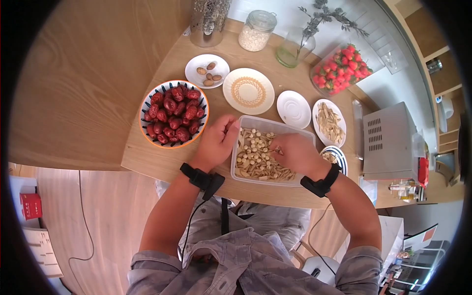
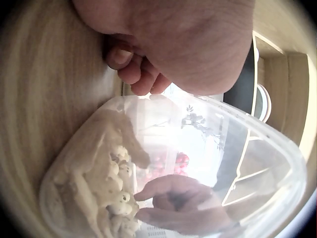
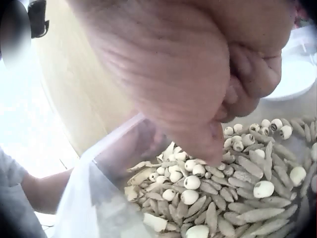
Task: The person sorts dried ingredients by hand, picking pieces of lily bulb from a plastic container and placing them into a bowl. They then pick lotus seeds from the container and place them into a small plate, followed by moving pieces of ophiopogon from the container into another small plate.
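A clear plastic box holds round pale lotus seeds mixed with slender tan root pieces. My right hand reaches into it over the right wall, fingers curled and thumb and forefinger tips down at the seeds. In the left wrist view a small gap shows between those tips through the clear wall; I cannot tell whether a seed is pinched there. Beside the box's left wall is my left hand, fingers loosely curled with nothing visible in them.
A bowl of red dates stands left. Behind the box are a plate with several brown nuts, a patterned plate and a white saucer. Right are a plate of pale slices, a striped bowl and a grey appliance.
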Demonstrator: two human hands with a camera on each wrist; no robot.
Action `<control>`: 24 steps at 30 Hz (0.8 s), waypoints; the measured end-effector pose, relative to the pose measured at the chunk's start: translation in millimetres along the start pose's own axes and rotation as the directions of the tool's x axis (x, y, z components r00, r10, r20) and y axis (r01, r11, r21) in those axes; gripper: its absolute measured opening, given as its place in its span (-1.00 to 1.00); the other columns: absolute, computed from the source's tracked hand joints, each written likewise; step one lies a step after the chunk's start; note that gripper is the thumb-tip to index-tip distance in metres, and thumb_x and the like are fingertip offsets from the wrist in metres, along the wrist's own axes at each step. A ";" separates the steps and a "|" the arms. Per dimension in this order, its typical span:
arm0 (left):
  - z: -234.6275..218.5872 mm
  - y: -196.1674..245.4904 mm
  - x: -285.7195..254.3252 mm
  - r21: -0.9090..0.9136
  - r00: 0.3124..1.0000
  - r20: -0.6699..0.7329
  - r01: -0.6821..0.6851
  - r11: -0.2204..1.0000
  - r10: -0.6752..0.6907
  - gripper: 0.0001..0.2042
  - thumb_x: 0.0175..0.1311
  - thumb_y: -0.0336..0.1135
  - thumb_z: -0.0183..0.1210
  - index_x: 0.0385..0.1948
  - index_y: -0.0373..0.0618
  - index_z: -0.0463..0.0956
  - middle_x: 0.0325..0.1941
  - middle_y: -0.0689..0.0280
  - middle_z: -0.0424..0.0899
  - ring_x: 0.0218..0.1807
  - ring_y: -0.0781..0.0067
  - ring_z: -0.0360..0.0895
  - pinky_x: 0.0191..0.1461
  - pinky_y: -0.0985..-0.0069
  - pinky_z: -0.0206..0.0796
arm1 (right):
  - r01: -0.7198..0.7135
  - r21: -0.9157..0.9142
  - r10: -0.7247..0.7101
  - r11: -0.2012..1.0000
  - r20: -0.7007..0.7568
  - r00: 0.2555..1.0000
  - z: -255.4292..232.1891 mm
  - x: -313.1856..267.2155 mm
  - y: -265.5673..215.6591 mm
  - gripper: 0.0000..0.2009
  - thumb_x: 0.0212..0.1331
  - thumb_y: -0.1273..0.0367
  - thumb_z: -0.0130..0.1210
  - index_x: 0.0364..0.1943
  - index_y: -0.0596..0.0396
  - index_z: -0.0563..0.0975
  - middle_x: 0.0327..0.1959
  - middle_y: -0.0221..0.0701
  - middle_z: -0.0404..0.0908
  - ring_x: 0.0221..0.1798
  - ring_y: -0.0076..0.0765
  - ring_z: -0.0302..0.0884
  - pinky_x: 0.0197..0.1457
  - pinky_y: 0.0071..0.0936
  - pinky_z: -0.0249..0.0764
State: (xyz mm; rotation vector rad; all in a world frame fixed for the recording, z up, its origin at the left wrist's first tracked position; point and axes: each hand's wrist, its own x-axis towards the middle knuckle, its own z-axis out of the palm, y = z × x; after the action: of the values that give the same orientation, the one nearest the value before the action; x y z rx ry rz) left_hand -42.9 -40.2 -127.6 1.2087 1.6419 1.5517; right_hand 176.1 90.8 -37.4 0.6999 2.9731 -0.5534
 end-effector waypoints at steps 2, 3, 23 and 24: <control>1.2 -2.6 0.3 -0.016 0.999 -0.028 -0.031 0.999 0.031 -0.78 0.60 -0.28 0.08 -0.08 -0.27 0.56 -0.32 0.18 0.67 -0.28 0.42 0.60 -0.15 0.43 0.45 | -0.041 -0.006 0.041 0.999 0.063 0.997 0.5 2.2 -1.5 -0.88 0.13 0.33 0.31 -0.27 -0.01 0.73 -0.29 -0.22 0.76 -0.18 0.06 0.71 -0.11 -0.06 0.59; 3.1 -3.0 0.6 -0.025 0.997 -0.054 -0.057 0.998 0.056 -0.77 0.59 -0.24 0.10 -0.10 -0.27 0.56 -0.37 0.13 0.67 -0.34 0.33 0.62 -0.21 0.38 0.44 | -0.061 -0.010 0.061 0.998 0.095 0.994 -0.2 3.2 -2.3 -0.87 0.12 0.33 0.30 -0.27 -0.02 0.73 -0.27 -0.21 0.76 -0.16 0.09 0.71 -0.09 -0.04 0.59; 3.0 0.8 0.7 -0.023 0.994 -0.077 -0.078 0.997 0.076 -0.75 0.58 -0.21 0.12 -0.14 -0.25 0.57 -0.44 0.10 0.67 -0.41 0.22 0.66 -0.29 0.33 0.44 | -0.535 0.746 0.171 0.396 0.513 0.841 -0.3 15.6 -1.6 -0.81 0.39 0.37 0.14 -0.06 0.14 0.67 -0.35 -0.46 0.68 -0.39 -0.58 0.52 -0.31 -0.57 0.42; 3.1 0.5 0.8 -0.024 0.994 -0.076 -0.080 0.996 0.078 -0.75 0.58 -0.21 0.12 -0.14 -0.26 0.57 -0.44 0.10 0.67 -0.42 0.23 0.65 -0.29 0.33 0.44 | -0.534 0.713 0.193 0.455 0.507 0.840 2.8 16.7 0.2 -0.81 0.37 0.34 0.17 -0.09 0.13 0.70 -0.33 -0.41 0.73 -0.39 -0.52 0.58 -0.29 -0.52 0.46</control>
State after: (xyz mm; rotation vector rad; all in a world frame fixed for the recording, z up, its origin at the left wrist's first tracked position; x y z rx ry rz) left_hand -40.4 -38.1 -127.5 1.2281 1.6322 1.6820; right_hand 161.1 97.1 -42.0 1.0916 1.9326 -1.8686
